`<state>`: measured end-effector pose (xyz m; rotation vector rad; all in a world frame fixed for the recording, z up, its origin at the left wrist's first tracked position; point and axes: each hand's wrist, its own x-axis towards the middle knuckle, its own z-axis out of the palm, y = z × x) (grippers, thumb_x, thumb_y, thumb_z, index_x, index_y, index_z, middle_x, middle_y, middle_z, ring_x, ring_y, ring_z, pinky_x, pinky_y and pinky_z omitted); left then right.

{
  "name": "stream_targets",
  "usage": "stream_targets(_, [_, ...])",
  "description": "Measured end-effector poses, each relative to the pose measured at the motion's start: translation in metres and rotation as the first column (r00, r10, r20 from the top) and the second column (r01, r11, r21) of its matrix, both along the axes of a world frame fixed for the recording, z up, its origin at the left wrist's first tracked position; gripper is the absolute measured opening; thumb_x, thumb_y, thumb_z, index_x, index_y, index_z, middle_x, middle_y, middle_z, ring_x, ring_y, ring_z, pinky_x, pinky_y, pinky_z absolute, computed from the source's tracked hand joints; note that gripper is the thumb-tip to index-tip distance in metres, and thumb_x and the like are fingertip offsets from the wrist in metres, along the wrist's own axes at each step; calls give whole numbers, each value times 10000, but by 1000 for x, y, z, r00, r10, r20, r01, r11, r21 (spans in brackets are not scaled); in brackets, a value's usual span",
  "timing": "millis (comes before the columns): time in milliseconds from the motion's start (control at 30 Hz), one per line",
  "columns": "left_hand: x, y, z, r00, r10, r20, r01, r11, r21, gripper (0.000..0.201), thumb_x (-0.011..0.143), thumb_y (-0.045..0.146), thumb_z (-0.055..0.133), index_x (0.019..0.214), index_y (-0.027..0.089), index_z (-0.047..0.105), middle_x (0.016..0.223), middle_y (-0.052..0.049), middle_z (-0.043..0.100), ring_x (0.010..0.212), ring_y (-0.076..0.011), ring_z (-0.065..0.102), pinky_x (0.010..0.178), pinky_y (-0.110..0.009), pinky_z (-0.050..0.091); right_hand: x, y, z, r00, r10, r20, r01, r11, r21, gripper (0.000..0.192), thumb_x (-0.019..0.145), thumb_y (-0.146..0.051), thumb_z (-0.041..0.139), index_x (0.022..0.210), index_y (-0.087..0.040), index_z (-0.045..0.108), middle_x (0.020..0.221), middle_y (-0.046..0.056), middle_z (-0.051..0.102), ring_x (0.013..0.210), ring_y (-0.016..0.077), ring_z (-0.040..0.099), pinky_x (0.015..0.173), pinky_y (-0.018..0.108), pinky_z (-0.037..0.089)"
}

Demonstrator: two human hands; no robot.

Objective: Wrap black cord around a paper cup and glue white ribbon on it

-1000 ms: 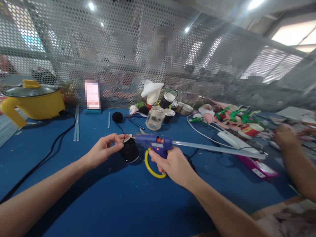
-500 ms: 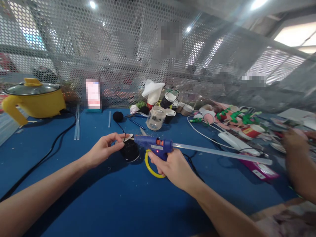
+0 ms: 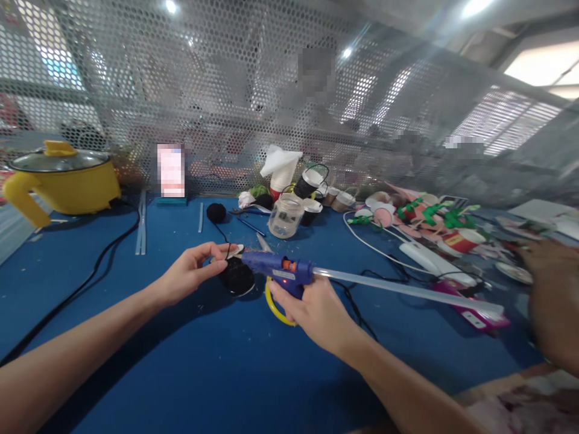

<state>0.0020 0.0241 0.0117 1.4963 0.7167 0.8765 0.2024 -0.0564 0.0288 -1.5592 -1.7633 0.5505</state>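
My left hand (image 3: 192, 271) is closed in a pinch at the pale rim of a small cup wrapped in black yarn (image 3: 237, 276). A strand runs from this cup to a black yarn ball (image 3: 216, 212) farther back. My right hand (image 3: 323, 310) grips a blue hot glue gun (image 3: 275, 266), its red light lit and a long clear glue stick (image 3: 407, 292) sticking out behind. The gun's nozzle is at the cup's upper edge; whether it touches, I cannot tell. Beneath the gun lie scissors with a yellow handle (image 3: 277, 308), partly hidden by my right hand.
Behind the gun stand a clear jar (image 3: 286, 217) and several small cups (image 3: 311, 181). A yellow pot (image 3: 76, 187) and a phone (image 3: 170, 172) stand left. At right are a white power strip (image 3: 436, 263), a magenta box (image 3: 474, 313), craft pieces and another person's arm (image 3: 554, 301).
The glue gun and my right hand have shifted slightly left, bringing the nozzle nearer my left fingertips. My left hand stays in place. The other person's hand at right has moved.
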Motion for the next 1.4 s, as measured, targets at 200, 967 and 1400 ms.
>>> stream_targets(200, [-3,2,0,999,-50,-1,50,999,16,144,751,241,594,653,173,513,1156,-93,603,1186,-231,437,1016,-427,231,4,2,6,993,-7,-116,-8,992,-123,256,765,-350,487,584,-172,514,355,-41,441,326,95,437,380,215,399])
stream_targets(967, [-5,2,-1,998,-58,5,58,998,16,140,755,244,596,671,172,511,1149,-97,606,1213,-234,406,1026,-427,204,10,11,6,990,-29,-140,-2,977,-213,306,763,-373,477,539,-165,490,375,-30,460,351,89,463,416,217,423])
stream_targets(1400, [-2,1,-1,1000,-28,3,28,1000,15,181,734,296,619,660,174,508,1145,-99,606,1184,-247,436,1023,-432,219,7,5,11,971,-43,-234,-8,976,-216,271,761,-363,497,587,-158,528,367,-49,436,357,91,448,413,219,401])
